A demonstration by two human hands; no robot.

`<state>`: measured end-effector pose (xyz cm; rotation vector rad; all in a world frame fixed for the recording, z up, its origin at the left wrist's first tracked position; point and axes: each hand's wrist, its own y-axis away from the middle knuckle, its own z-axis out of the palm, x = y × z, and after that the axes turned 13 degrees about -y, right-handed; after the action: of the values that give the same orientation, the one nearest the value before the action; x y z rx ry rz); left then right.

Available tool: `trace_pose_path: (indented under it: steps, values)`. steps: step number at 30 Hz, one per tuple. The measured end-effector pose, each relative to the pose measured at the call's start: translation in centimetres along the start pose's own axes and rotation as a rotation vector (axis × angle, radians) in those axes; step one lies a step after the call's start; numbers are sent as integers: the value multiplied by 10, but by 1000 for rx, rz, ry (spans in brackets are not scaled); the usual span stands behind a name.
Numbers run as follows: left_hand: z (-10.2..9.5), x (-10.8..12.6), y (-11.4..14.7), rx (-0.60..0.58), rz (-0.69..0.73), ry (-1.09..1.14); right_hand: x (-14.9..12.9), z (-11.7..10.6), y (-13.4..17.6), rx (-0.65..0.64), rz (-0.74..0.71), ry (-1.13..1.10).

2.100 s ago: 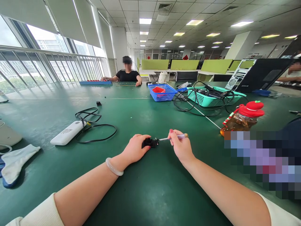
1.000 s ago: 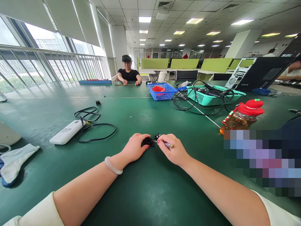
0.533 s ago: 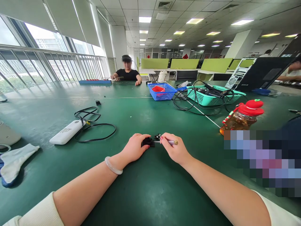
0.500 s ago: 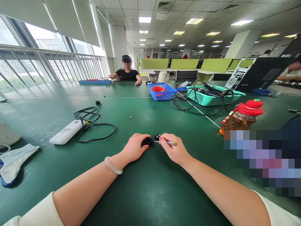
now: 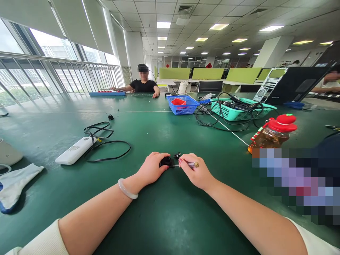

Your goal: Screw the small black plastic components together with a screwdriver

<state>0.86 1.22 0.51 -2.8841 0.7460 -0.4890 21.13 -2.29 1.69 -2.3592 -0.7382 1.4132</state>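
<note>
On the green table in front of me, my left hand (image 5: pixel 152 167) is closed around a small black part (image 5: pixel 166 162), its exact kind too small to make out. A pale bracelet circles that wrist. My right hand (image 5: pixel 195 171) grips a thin screwdriver (image 5: pixel 193 164) with a light handle and a yellowish end. The tool lies nearly level, its shaft pointing left, with the tip at the right edge of the black part. Just beyond my right fingertips sits another small dark piece (image 5: pixel 177 155).
To the left lies a white power bank (image 5: pixel 76 150) with a looped black cable (image 5: pixel 117 141). Farther back stand a blue basket (image 5: pixel 183 108) and a green basket (image 5: pixel 233 114) full of cables. A red-lidded bottle (image 5: pixel 273 136) is at right. A person (image 5: pixel 143 85) sits across the table.
The screwdriver's shaft has tilted slightly, its tip a little lower along the black part. Across the table, the person's arm has reached out over the blue tray. My left hand keeps its hold.
</note>
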Motion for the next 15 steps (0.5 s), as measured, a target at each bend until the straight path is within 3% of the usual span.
trace_pose_path:
  steps: [3,10,15]
  values:
    - [0,0,0,0,-1,7,-2,0,0,-7,-28,-7]
    - [0,-2,-1,-23,8,43,-6,1,4,-66,-291,-84]
    - [-2,0,-1,-39,9,48,-3,5,2,-116,-233,-72]
